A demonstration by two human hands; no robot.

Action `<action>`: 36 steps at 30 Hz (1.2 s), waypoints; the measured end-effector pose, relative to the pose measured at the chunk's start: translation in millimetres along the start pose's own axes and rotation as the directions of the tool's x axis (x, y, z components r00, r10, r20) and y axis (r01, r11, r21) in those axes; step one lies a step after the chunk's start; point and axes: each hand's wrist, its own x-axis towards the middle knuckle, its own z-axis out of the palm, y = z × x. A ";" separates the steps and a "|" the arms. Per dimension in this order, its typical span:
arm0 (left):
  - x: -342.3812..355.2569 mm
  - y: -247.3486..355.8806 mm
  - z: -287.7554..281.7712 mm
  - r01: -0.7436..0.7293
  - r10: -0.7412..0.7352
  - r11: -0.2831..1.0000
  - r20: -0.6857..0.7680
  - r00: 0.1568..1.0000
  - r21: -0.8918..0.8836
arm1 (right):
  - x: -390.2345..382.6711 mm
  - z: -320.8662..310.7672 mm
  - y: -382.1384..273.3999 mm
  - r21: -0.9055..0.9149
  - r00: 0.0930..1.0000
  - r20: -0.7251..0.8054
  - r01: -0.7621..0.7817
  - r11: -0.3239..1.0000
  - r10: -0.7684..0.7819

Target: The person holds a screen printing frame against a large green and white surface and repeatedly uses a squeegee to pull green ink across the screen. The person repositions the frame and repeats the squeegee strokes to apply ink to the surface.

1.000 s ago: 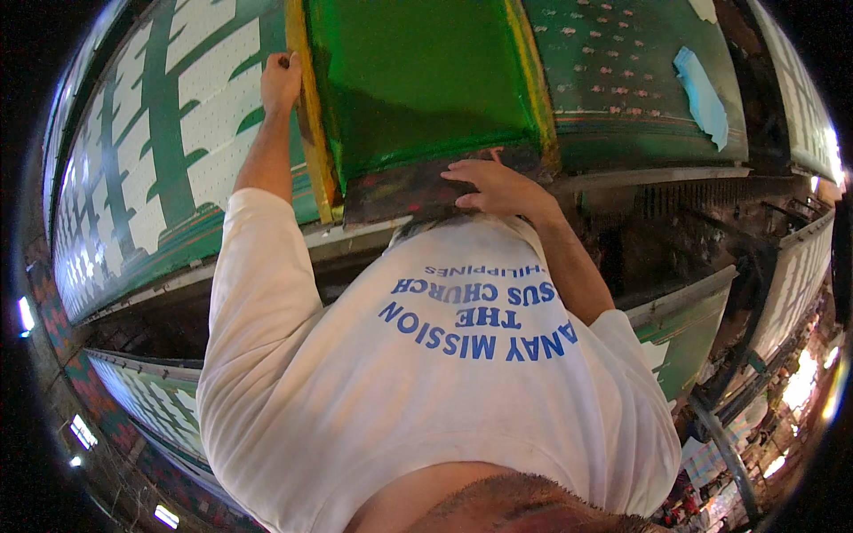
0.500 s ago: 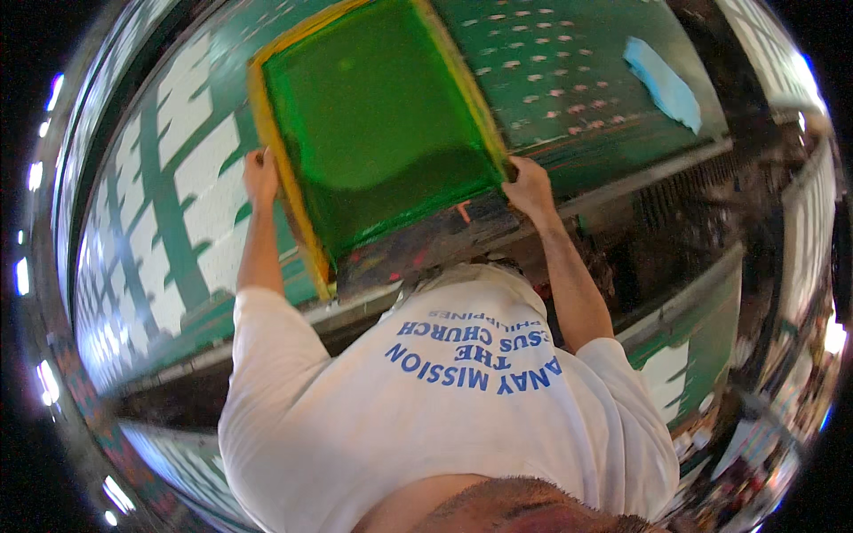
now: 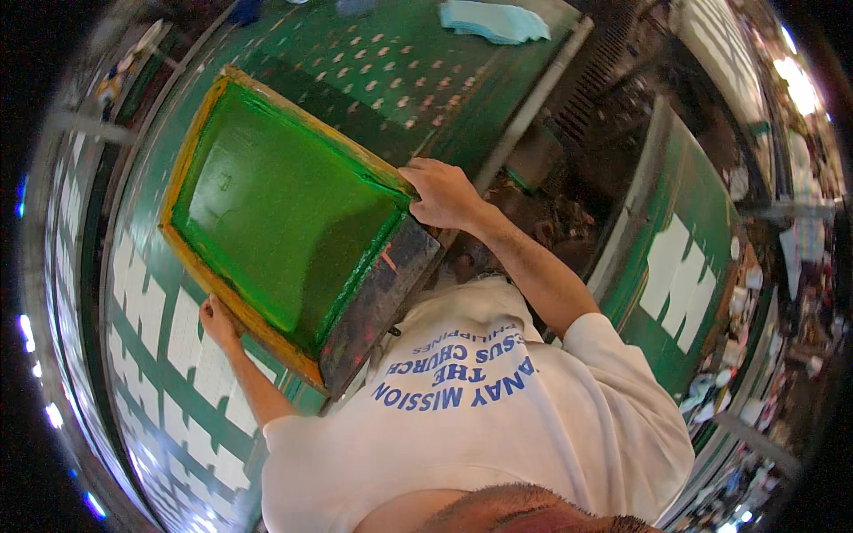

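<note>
Both my hands hold a screen-printing frame (image 3: 188, 169) with a yellow-orange rim and a shiny green mesh (image 3: 267, 204). My right hand (image 3: 444, 194) is closed round the corner at its near right end. Along its left side, my left hand (image 3: 219, 322) is closed at the rim; part of the grip is hidden. A dark board or flap (image 3: 391, 280) with pink-red stains runs along the frame's near end. Beneath it lies a long green table (image 3: 258, 34). White flat cut pieces (image 3: 213, 391) are spread in rows on the table beside my left hand.
A folded light blue cloth (image 3: 496, 22) lies near the table's edge. Small pale marks (image 3: 391, 75) dot the green surface beyond the frame. Across a dark gap on the right stands another green table (image 3: 657, 204) with white pieces (image 3: 680, 280). Clutter (image 3: 733, 364) lines its far side.
My view has swung to the right, so table and frame appear turned counterclockwise. The frame now sits further left and lower in view, with both hands still at its sides.
</note>
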 end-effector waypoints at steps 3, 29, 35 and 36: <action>13.2 57.0 19.3 -0.105 0.111 0.992 0.078 0.991 -0.076 | -15.4 -32.1 25.0 0.028 0.997 0.026 -0.070 0.997 0.069; -331.5 844.4 524.6 -0.743 0.951 0.002 0.232 -0.206 -0.669 | -416.5 -248.8 121.5 0.498 -0.034 -0.720 -0.721 0.482 0.693; -512.8 891.5 619.9 -0.676 0.848 0.026 0.374 -0.374 -0.736 | -446.9 -229.0 103.7 0.588 -0.340 -0.737 -0.750 0.304 0.584; -540.1 896.8 640.8 -0.629 0.826 0.033 0.375 -0.420 -0.777 | -447.0 -224.7 102.5 0.623 -0.391 -0.716 -0.733 0.275 0.579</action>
